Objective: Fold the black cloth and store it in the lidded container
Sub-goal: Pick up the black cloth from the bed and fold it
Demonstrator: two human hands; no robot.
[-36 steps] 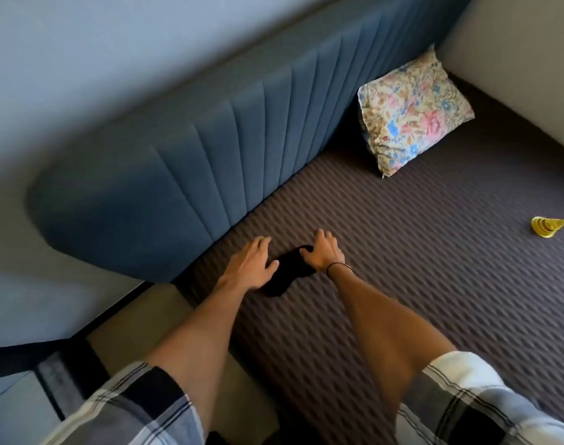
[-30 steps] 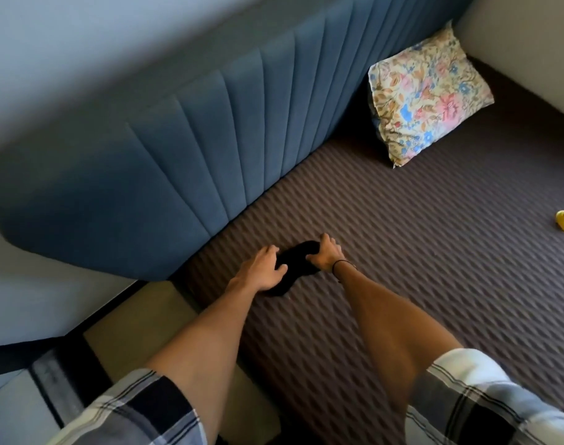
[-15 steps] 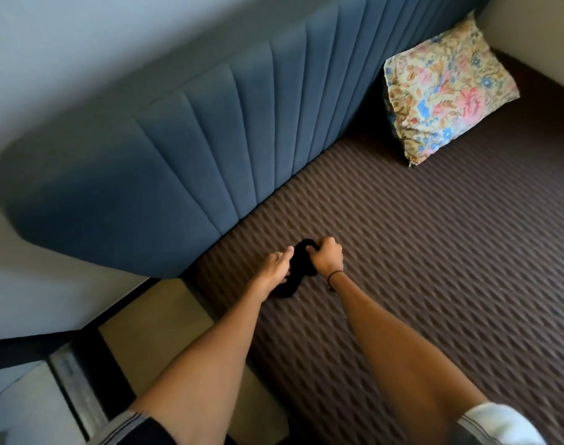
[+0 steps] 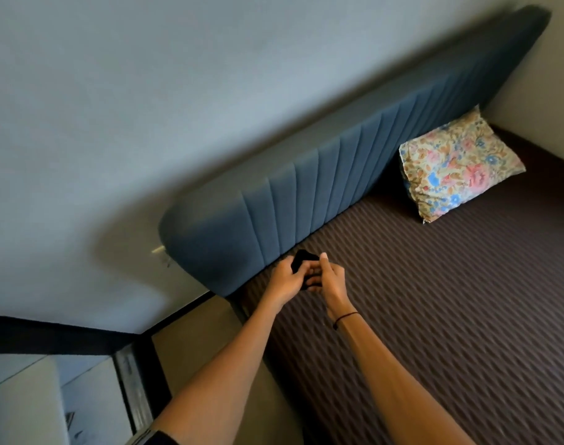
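Observation:
The black cloth [image 4: 301, 260] is a small bunched bundle held up between both hands, just in front of the blue headboard's lower left end. My left hand [image 4: 285, 281] grips its left side with curled fingers. My right hand [image 4: 330, 279], a thin black band on its wrist, pinches the cloth's right side with thumb raised. Most of the cloth is hidden behind the fingers. No lidded container is in view.
A padded blue headboard [image 4: 354, 165] runs diagonally along the wall. The bed's brown textured cover [image 4: 435, 300] fills the right side. A floral pillow [image 4: 457, 165] leans at the far end. Beige floor [image 4: 197, 345] and a dark door frame lie at lower left.
Both hands have closed on the black cloth and lifted it off the bed cover. The camera has tilted up, and the yellow object at the right has left the view.

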